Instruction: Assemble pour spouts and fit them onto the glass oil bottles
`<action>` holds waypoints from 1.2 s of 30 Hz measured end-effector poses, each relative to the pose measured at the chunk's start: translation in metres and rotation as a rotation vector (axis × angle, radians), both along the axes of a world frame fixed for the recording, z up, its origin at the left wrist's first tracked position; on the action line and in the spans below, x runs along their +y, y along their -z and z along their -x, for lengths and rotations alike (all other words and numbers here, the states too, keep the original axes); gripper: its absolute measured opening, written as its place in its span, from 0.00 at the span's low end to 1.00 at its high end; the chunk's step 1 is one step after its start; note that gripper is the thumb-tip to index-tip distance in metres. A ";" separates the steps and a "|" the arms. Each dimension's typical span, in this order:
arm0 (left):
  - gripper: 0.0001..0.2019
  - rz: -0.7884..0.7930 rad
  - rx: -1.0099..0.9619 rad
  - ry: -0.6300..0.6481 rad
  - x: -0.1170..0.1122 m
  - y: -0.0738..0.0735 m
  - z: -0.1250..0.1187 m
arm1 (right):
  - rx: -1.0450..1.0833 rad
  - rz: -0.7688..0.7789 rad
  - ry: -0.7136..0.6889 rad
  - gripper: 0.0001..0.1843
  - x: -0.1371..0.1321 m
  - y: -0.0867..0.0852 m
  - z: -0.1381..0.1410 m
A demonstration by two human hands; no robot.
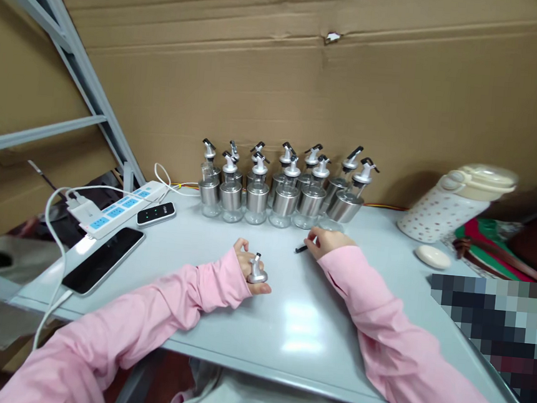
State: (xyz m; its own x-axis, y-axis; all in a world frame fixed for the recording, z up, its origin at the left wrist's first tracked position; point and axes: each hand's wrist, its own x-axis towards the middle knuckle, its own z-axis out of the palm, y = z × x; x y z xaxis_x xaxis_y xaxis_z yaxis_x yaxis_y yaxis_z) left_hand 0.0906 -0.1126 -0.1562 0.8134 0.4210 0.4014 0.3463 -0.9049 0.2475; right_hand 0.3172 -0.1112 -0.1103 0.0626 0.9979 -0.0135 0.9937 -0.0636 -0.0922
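- Left hand [245, 262] is clenched round a metal cap [257, 274], spout up, resting on the table [296, 320] near its middle.
- Right hand [329, 240] is curled, fingertips at a small black part [300, 249] lying on the table; can't tell whether it is pinched.
- Bottles [279, 193] stand in two rows just behind the hands, against the cardboard.
- Far left: power strip [122, 207], phone [103, 259].
- Far right: jug [456, 202].

Bottles [282, 190] stand behind both hands; phone [103, 259] left, flask [456, 202] right.
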 end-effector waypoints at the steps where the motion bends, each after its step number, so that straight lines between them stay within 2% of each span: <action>1: 0.26 0.001 0.003 0.002 0.000 -0.001 0.001 | 0.013 -0.018 -0.054 0.10 0.000 0.002 0.000; 6: 0.26 -0.006 0.001 0.001 -0.001 -0.004 0.001 | 0.086 -0.075 -0.319 0.04 0.003 0.020 0.003; 13: 0.33 -0.052 -0.082 0.022 0.003 0.003 -0.001 | 0.146 -0.226 -0.433 0.08 0.011 0.043 0.003; 21: 0.34 -0.084 -0.046 0.016 0.004 0.003 -0.001 | 0.161 -0.306 -0.473 0.10 0.016 0.050 -0.002; 29: 0.35 -0.110 -0.051 0.020 0.003 0.000 -0.002 | 0.133 -0.283 -0.500 0.19 0.018 0.058 0.003; 36: 0.33 -0.111 -0.005 0.013 0.005 0.001 0.000 | 0.083 -0.268 -0.454 0.20 0.013 0.055 0.007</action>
State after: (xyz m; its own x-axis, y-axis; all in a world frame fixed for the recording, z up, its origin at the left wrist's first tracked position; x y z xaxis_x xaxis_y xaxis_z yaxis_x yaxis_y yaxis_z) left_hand 0.0905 -0.1081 -0.1568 0.8165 0.3634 0.4487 0.3334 -0.9312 0.1476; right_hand 0.3098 -0.0985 -0.1655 -0.3672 0.8932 0.2594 0.9043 0.4081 -0.1252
